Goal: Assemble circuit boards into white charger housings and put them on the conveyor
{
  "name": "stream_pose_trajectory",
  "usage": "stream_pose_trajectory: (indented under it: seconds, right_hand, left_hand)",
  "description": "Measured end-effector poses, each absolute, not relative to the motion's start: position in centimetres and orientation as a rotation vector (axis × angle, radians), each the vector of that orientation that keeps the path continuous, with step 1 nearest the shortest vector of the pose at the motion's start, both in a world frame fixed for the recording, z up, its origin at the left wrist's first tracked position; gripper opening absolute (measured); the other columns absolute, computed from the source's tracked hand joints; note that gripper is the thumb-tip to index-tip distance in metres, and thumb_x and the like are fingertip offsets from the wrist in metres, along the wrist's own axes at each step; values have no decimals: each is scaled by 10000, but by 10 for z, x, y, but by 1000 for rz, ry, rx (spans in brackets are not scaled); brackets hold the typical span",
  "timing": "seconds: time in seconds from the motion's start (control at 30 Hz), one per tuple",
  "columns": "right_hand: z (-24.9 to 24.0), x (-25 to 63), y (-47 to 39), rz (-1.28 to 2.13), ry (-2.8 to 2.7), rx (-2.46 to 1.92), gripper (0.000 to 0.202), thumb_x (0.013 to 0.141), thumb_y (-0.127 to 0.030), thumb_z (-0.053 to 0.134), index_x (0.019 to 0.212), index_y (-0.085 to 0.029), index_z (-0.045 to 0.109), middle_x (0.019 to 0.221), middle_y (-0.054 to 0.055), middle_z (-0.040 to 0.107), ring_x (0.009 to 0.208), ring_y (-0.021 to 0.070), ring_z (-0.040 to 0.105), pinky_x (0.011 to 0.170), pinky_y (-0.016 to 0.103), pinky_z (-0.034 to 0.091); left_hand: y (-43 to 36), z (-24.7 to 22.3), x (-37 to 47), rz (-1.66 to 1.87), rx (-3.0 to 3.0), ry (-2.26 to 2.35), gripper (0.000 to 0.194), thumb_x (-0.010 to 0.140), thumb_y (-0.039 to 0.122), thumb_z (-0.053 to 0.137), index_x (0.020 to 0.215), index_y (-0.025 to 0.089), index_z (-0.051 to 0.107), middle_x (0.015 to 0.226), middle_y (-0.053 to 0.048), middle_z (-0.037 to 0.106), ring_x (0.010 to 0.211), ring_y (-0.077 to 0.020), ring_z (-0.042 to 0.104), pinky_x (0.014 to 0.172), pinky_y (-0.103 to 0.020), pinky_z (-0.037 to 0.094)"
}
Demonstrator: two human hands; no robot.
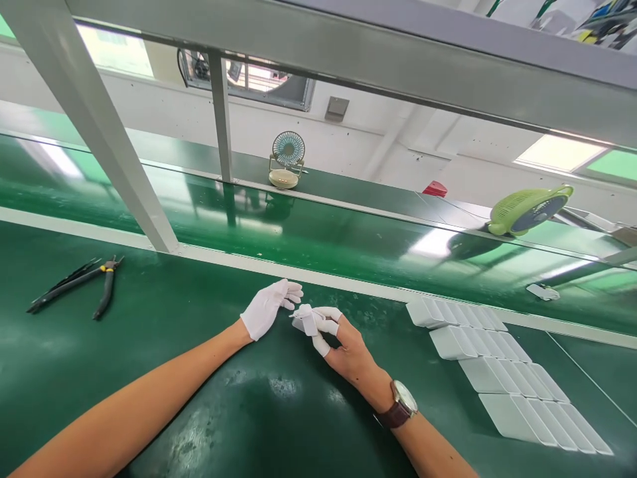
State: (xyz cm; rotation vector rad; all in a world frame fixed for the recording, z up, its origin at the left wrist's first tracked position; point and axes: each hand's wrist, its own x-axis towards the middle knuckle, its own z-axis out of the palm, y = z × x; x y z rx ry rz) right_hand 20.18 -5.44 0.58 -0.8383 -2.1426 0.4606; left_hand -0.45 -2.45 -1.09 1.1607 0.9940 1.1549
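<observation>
My right hand, with white covers on some fingertips and a watch at the wrist, pinches a small white plastic part just above the green work surface. What exactly the part is, I cannot make out. Just left of it is my left hand in a white glove, its fingers stretched toward the part with a small gap between. Nothing shows in that hand. Rows of white plastic pieces, shaped like shallow boxes, stand side by side to the right of my right hand.
Pliers with dark handles and black tweezers lie at the left. A metal post rises from the pale rail. Beyond run a shiny green belt, a small fan and a green fan.
</observation>
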Motion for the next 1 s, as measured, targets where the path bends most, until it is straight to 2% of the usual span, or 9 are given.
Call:
stream_pose_trajectory:
  seconds: [0.3,0.5,0.6,0.7,0.83,0.9,1.0]
  right_hand:
    - [9,206,-59,344,-2121,-867,337,928,-114,555,1181,-308,665,1166,72,666,1050,199,692,906,369,608]
    - [15,210,-59,342,-2040,-845,351,923,-114,561,1194,-313,661,1155,73,683,1020,203,702,873,363,615]
    - [6,208,-57,454,-2127,-857,347,936,-137,548,1220,-305,654,1143,74,687,1016,200,707,875,354,618]
    - [-1,207,-57,455,-2123,-862,355,937,-146,565,1248,-300,642,1194,84,672,1066,219,695,912,374,611]
    - [-3,210,-59,400,-2180,-898,366,957,-154,540,1283,-300,619,1243,97,656,1094,237,686,920,404,612]
    - [-4,212,-60,366,-2187,-915,393,959,-166,541,1324,-303,587,1256,102,650,1106,246,680,918,418,612]
    - [-6,212,-61,358,-2179,-925,439,950,-180,555,1370,-307,542,1257,101,651,1105,246,680,913,414,614]
  left_hand:
    - [-27,-8,-9,1136,1288,982,648,940,686,427,1113,114,680,1049,-155,734,908,-243,682,855,-397,549]
    - [-27,-11,-8,1158,1273,928,615,956,650,425,1151,118,663,1124,-165,715,1020,-275,669,875,-410,541]
    - [-35,-2,-5,1126,1431,979,519,926,569,542,1237,164,632,1197,-131,694,1065,-263,651,925,-408,526]
    - [-44,7,2,1044,1632,1095,503,833,438,695,1289,245,609,1226,-64,681,1008,-221,644,922,-379,529]
    - [-46,7,4,1039,1616,1207,250,902,389,587,1068,224,674,1069,-36,715,883,-183,639,860,-341,532]
    - [-44,4,3,1058,1575,1191,203,925,371,548,960,205,659,1007,-38,716,881,-185,641,849,-333,527]
    - [-42,1,0,1033,1560,1175,185,923,364,558,926,198,641,981,-39,714,875,-187,647,838,-333,526]
